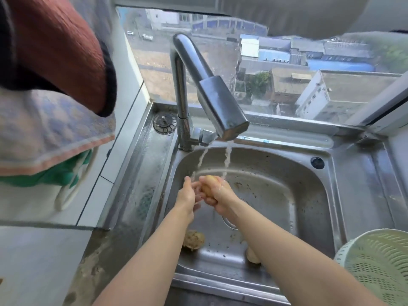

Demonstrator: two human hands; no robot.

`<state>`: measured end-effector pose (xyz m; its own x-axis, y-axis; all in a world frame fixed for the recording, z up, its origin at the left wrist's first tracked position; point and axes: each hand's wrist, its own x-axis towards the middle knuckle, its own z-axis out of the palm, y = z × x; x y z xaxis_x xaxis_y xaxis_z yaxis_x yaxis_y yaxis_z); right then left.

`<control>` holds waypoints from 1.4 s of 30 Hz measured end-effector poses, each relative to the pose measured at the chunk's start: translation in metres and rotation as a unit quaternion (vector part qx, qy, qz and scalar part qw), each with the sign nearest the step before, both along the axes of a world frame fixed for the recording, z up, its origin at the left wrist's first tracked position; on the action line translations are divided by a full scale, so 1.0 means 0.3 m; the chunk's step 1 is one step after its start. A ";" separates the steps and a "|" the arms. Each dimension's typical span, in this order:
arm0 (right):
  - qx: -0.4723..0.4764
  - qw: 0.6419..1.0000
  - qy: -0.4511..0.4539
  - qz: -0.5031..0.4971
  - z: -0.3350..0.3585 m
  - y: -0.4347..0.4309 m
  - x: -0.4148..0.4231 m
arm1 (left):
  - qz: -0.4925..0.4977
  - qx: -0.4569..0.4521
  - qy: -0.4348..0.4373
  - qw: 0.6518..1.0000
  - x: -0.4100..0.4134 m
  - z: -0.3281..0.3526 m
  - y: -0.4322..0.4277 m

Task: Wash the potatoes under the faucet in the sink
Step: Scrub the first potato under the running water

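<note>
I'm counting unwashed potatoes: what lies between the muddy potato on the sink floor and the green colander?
Head view: between muddy potato and colander lies a second potato, partly hidden under the right forearm.

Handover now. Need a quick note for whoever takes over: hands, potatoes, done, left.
Right hand: grip around a potato under the running faucet.
Left hand: open, fingers against that potato.
Second potato, still crusted with dirt, lies on the sink floor by the left forearm. Third potato is mostly hidden by the right forearm.
Colander stands at the sink's right.
Done: first potato mid-wash, nothing set aside.
Left: finish it, then probably wash the other two.
</note>
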<state>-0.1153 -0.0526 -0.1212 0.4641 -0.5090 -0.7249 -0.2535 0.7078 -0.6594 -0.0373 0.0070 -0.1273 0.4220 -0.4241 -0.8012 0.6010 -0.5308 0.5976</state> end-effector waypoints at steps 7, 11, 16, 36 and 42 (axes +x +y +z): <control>-0.055 0.984 0.123 0.119 0.115 0.025 -0.020 | -0.071 -0.069 0.008 0.995 -0.046 0.067 0.002; -0.097 0.985 0.116 0.079 0.119 0.058 -0.021 | 0.022 -0.071 0.034 0.997 -0.079 0.122 -0.009; -0.190 0.977 0.096 0.021 0.126 0.103 -0.047 | 0.007 -0.045 -0.047 0.998 -0.123 0.164 -0.017; -0.290 0.941 0.150 0.093 0.188 0.050 -0.059 | -0.018 -0.005 -0.104 0.994 -0.134 0.271 0.014; 0.039 0.979 0.017 -0.200 0.222 0.026 -0.022 | -0.067 -0.018 -0.227 0.971 -0.168 0.231 0.007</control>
<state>-0.1220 -0.0449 -0.0547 0.2132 -0.5875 -0.7806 0.0340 0.8030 -0.5950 -0.0878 0.0092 -0.0581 0.6677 -0.5237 -0.5290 0.1987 -0.5595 0.8047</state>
